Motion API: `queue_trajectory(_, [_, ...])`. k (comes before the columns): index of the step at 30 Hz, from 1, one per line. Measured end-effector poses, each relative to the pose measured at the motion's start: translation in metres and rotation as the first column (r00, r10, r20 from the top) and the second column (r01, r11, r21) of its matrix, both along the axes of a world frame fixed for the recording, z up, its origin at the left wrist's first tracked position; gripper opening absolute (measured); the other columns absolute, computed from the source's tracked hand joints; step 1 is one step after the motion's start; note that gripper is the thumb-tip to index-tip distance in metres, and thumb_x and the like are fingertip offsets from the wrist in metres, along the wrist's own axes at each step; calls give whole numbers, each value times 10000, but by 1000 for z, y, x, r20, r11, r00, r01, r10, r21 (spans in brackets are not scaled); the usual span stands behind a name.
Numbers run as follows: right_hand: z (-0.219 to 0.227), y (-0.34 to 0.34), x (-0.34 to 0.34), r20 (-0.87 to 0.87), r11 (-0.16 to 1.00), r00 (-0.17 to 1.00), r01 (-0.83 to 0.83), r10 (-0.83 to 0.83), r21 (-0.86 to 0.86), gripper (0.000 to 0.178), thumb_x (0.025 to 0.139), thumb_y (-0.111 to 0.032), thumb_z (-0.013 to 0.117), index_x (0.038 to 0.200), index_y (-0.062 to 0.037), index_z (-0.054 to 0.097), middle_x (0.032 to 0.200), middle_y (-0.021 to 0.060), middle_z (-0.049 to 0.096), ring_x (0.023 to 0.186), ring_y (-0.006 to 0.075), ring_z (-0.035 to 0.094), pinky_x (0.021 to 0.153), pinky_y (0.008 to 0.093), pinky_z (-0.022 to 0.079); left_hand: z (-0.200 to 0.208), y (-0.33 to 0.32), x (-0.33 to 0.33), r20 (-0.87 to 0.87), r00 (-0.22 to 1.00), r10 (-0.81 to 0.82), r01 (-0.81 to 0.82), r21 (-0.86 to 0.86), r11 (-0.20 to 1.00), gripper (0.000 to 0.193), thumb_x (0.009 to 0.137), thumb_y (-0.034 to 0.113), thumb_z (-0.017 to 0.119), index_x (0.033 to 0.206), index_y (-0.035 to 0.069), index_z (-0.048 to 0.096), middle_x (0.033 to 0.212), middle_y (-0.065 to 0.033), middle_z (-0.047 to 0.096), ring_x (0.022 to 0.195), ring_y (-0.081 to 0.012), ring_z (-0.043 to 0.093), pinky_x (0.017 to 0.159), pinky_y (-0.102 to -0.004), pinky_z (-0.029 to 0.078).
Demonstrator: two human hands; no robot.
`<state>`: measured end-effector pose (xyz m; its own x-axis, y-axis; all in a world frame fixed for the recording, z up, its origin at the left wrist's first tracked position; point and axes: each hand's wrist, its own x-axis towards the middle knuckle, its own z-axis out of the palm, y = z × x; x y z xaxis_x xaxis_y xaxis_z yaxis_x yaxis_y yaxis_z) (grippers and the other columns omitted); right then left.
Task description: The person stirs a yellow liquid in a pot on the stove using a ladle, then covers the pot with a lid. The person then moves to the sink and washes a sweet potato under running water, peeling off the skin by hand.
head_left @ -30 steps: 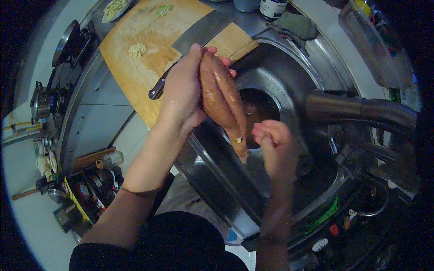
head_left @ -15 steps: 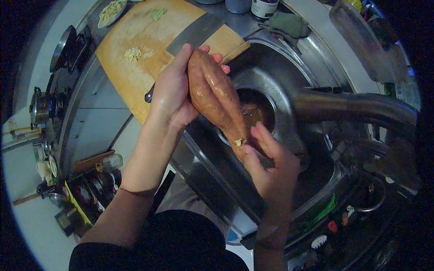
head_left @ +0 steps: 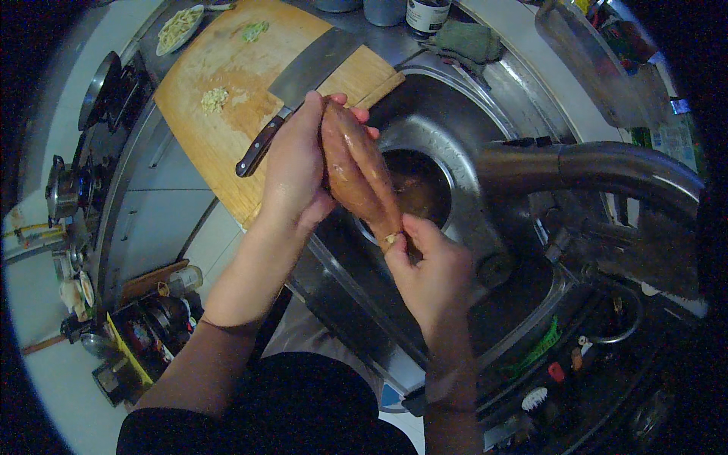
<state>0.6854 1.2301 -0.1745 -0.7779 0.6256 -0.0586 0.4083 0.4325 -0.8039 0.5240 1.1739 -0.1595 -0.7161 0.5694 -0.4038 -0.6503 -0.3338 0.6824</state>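
Observation:
A long, wet, orange-brown sweet potato [head_left: 353, 163] with a deep groove along it is held above the sink. My left hand [head_left: 299, 163] is wrapped round its thick upper end. At its narrow lower end, beside a small pale bare spot, my right hand [head_left: 432, 265] pinches the tip between thumb and fingers. Beyond my left hand, a cleaver [head_left: 311, 68] with a dark handle lies across the wooden cutting board [head_left: 193, 129]. A little heap of chopped pale bits [head_left: 214, 99] and some green shreds [head_left: 255, 31] are on the board.
The steel sink [head_left: 425, 129] with its round drain [head_left: 413, 189] lies under the sweet potato. A thick faucet [head_left: 591, 171] reaches in from the right. Behind stand a dark bottle [head_left: 427, 15] and a crumpled green cloth [head_left: 466, 42]. A dish of pale shreds [head_left: 180, 29] sits far left.
My right hand has moved left and closed its thumb and fingers on the sweet potato's lower tip. My left hand keeps its hold. More of the cleaver's handle now shows.

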Motion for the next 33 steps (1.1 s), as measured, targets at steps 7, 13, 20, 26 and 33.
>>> queue_trajectory(7, [-54,19,22,-85,991,992,81,-90,-107,155,754,33,536,899,-14,561,802,103,641,745,168,630,648,257,491,-20,-5,0,0,998,57,-57,-36,998,309,920,328,321,976,48,438,863,-135,558,764,-256,566,668,-384,490])
queue_trajectory(13, [-34,23,17,20,940,997,78,-76,-332,251,738,-42,643,982,-3,598,826,91,646,734,125,614,646,233,482,-33,-15,-3,103,994,25,-25,1,1000,333,920,349,317,1006,50,434,884,-128,560,797,-273,570,675,-405,498])
queue_trajectory(20, [-19,14,7,37,926,999,3,12,-377,240,718,-56,664,947,1,618,811,99,650,722,125,618,645,236,488,-31,-15,-7,106,994,11,-12,13,1000,331,923,348,310,1008,52,433,874,-125,563,799,-271,571,680,-402,498])
queue_trajectory(26, [-21,10,-1,12,992,998,-62,64,-109,214,699,-60,651,903,-6,615,801,126,647,730,177,641,649,270,501,-30,-11,-2,45,998,38,-37,-20,999,338,925,349,305,1008,46,428,860,-126,559,776,-258,569,667,-379,496])
queue_trajectory(33, [-49,1,-4,44,993,999,-33,28,114,164,700,-54,625,859,-17,611,770,125,638,701,201,637,628,302,499,-38,-7,5,-66,993,96,-101,-82,991,346,928,343,299,1008,31,423,852,-136,552,761,-242,566,664,-359,493])
